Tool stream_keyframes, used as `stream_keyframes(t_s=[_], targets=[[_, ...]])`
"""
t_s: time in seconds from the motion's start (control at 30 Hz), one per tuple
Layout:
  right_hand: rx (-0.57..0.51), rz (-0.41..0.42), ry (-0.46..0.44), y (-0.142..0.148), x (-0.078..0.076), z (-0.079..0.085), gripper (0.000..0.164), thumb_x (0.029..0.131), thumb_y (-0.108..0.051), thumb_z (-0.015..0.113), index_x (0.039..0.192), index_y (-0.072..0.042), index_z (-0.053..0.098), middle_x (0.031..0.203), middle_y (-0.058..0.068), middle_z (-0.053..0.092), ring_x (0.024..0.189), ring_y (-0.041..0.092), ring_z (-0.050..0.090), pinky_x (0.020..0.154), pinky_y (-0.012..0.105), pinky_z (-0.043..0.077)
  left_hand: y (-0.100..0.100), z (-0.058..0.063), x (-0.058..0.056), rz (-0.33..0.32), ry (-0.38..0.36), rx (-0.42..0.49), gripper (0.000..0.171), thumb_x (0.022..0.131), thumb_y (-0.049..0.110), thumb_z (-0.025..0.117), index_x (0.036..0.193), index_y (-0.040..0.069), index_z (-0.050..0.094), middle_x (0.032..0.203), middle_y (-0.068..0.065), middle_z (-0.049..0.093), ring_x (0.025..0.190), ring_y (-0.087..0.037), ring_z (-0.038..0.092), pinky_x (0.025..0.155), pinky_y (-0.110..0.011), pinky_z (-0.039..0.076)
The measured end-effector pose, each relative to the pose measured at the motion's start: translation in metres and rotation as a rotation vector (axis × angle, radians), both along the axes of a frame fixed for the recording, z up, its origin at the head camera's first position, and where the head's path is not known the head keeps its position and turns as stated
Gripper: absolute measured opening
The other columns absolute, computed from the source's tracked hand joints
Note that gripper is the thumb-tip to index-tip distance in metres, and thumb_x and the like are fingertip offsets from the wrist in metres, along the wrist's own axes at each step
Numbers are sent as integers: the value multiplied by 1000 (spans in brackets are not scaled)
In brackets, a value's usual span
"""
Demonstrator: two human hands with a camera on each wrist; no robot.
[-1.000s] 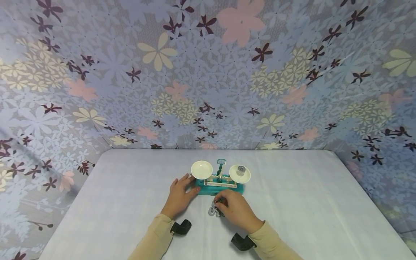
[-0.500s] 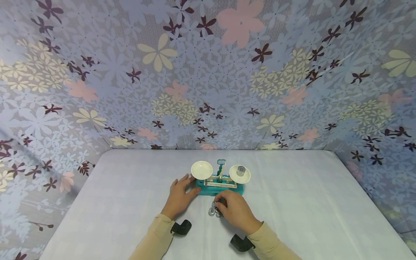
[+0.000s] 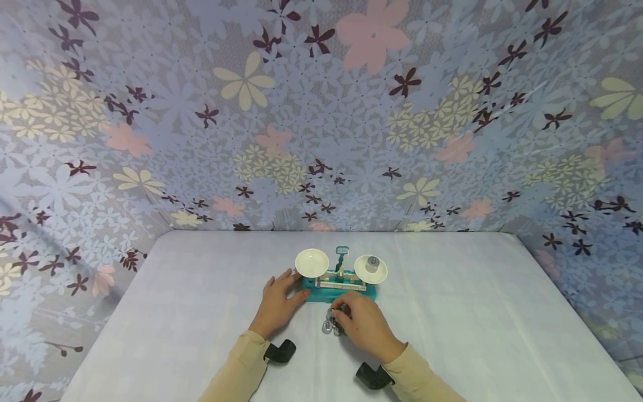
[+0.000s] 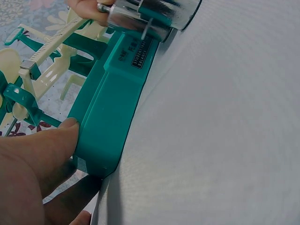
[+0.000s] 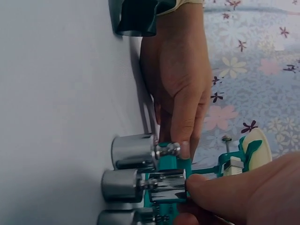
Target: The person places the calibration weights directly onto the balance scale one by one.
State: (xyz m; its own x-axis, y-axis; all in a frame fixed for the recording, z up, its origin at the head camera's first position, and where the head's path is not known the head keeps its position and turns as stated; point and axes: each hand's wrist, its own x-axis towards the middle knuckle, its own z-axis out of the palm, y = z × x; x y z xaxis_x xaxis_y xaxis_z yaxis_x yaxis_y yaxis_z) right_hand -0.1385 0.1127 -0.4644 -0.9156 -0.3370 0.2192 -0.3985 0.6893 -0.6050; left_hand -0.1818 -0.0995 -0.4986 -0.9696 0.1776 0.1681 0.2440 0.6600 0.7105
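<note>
A teal balance scale [image 3: 341, 295] stands on the table with two cream pans. My left hand [image 3: 276, 301] grips the left end of its base, thumb [image 4: 56, 138] along the front and fingers behind the end. In front of the scale, my right hand [image 3: 366, 324] pinches a shiny metal weight [image 5: 171, 190] between thumb and fingers. Close beside it stand several more knobbed metal weights [image 5: 133, 151], partly covered by the right hand in the head view. One larger weight [image 3: 373, 264] sits in the right pan [image 3: 363, 274]; the left pan [image 3: 311, 261] holds nothing.
A white cloth covers the table [image 3: 477, 312]. Flower-patterned fabric [image 3: 321, 139] rises behind it and along both sides. Black wrist cameras [image 3: 374, 375] sit under both forearms, near the cloth.
My right hand has shifted very slightly left, staying at the weights. My left hand, the scale and the weight in its right pan keep their places.
</note>
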Motion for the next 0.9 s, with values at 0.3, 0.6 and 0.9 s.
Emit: stream_keyframes(t_s=[0.3,0.6,0.9], targets=[[-19,-1,9,1,2,8,5,84,-17,69,88,-18,67,79,-13,57,63,-1,50,54,18,44,0,0,0,11,3,5,52,87,40,62,128,8,56,131,-8,54,132,-25,37,112,-49,12],[-35,-27,48,4,4,20,5,83,-16,70,87,-18,67,79,-16,57,65,0,50,55,19,44,1,-2,0,15,-6,4,53,87,41,61,128,9,56,131,-6,54,132,-25,36,112,-48,12],[-58,-68,65,6,6,31,6,82,-18,71,86,-21,68,79,-18,56,66,-1,51,53,19,43,1,-1,2,19,-5,-26,53,87,43,60,128,10,55,133,-7,52,133,-25,35,112,-49,12]])
